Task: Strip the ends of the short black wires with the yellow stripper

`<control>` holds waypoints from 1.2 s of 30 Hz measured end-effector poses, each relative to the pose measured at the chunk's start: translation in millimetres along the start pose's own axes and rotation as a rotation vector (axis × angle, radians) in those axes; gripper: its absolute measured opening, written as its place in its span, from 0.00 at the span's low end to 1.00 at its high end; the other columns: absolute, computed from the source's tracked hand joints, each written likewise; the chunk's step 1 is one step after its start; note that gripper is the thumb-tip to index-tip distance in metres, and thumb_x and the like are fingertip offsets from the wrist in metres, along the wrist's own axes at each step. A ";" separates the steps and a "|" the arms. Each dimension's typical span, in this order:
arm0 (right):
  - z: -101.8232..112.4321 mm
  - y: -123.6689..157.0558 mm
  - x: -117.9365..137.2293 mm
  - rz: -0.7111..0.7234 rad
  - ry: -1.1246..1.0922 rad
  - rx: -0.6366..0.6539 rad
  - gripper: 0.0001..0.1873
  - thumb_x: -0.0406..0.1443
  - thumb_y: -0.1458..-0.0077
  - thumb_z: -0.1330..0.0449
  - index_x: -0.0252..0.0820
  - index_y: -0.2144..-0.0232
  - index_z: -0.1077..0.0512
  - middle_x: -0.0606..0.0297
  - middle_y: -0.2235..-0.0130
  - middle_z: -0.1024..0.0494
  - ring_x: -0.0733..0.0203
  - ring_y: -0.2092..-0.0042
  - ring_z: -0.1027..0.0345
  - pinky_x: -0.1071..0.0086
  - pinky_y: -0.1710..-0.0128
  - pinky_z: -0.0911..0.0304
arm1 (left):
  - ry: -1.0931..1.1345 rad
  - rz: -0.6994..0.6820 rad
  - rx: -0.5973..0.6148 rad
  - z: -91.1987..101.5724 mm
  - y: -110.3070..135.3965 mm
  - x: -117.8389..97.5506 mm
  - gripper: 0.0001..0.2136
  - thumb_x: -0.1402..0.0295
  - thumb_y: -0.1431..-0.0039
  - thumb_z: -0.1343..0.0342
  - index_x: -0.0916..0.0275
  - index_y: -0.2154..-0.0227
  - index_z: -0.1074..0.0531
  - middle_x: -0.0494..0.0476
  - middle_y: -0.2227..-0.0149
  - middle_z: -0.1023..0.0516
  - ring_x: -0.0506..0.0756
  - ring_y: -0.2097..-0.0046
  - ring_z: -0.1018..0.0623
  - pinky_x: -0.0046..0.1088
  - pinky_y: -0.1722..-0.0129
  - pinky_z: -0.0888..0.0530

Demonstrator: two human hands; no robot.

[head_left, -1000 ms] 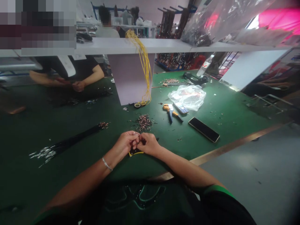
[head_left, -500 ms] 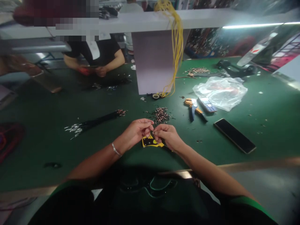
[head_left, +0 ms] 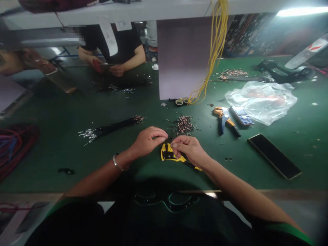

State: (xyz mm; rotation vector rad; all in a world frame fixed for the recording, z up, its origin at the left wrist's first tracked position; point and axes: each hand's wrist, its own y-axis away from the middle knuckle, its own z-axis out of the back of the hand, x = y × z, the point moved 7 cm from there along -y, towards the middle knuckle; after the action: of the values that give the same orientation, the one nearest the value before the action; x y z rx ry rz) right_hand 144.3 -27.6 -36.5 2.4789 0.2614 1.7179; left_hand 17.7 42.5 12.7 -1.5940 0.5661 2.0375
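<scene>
In the head view, my left hand has its thumb and fingertips brought together over the green table; anything between them is too small to make out. Close beside it, my right hand is closed in a pinch, and what it grips I cannot identify. Below the fingers lies a yellow and black hand tool like a wire stripper, its handles partly covered by my right hand. Just beyond the fingertips is a loose pile of short dark pieces with copper-coloured ends. A bundle of black wires rests left of it.
To the right are orange and blue cutters, a keypad phone, a smartphone and a plastic bag. Yellow wires hang from the shelf. Coiled cables lie left. A co-worker sits opposite.
The camera view has shifted, so the table's things appear farther right. My left hand has drawn slightly away from the right, and more of the yellow tool shows.
</scene>
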 end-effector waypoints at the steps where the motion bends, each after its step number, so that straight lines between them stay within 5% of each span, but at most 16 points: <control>1: 0.2 -0.8 -0.7 -0.005 0.016 -0.001 0.12 0.41 0.56 0.31 0.38 0.74 0.26 0.70 0.81 0.26 0.70 0.82 0.38 0.74 0.80 0.40 | -0.092 -0.088 0.019 -0.4 2.2 -9.5 0.06 0.75 0.55 0.36 0.58 0.72 0.19 0.57 0.63 0.19 0.59 0.52 0.27 0.33 0.52 0.32; 5: -1.8 -2.6 -2.2 -0.024 0.045 0.013 0.10 0.39 0.56 0.32 0.38 0.76 0.26 0.70 0.82 0.27 0.71 0.81 0.38 0.75 0.80 0.40 | -0.255 -0.146 0.135 -9.8 10.0 -15.7 0.08 0.73 0.53 0.37 0.54 0.69 0.19 0.55 0.67 0.19 0.59 0.59 0.26 0.34 0.52 0.34; 12: 0.4 -1.8 -7.2 -0.075 0.035 0.014 0.08 0.38 0.56 0.33 0.38 0.75 0.25 0.70 0.82 0.27 0.70 0.82 0.38 0.75 0.81 0.40 | -0.201 -0.021 0.084 -7.2 11.4 1.4 0.06 0.73 0.53 0.41 0.58 0.77 0.20 0.53 0.77 0.24 0.52 0.72 0.28 0.25 0.69 0.33; 22: 4.7 -2.4 -5.8 -0.013 0.118 -0.007 0.10 0.38 0.58 0.31 0.39 0.73 0.25 0.69 0.79 0.26 0.69 0.80 0.37 0.73 0.79 0.39 | -0.178 0.021 0.029 -7.7 12.9 13.8 0.07 0.76 0.52 0.43 0.61 0.77 0.21 0.53 0.78 0.24 0.51 0.72 0.26 0.25 0.69 0.32; 36: -3.6 16.8 10.5 0.366 0.744 -0.018 0.04 0.34 0.48 0.40 0.42 0.74 0.27 0.67 0.76 0.24 0.65 0.75 0.32 0.73 0.75 0.37 | -0.360 -0.347 0.081 -28.5 31.5 10.7 0.08 0.73 0.42 0.47 0.61 0.72 0.23 0.55 0.77 0.24 0.53 0.72 0.28 0.29 0.68 0.32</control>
State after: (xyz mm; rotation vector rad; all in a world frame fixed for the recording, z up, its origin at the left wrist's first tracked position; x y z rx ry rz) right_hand 145.8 -41.9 -22.4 1.8398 -0.1681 2.7181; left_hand 18.5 1.8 -3.6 -1.1448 0.2176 1.9409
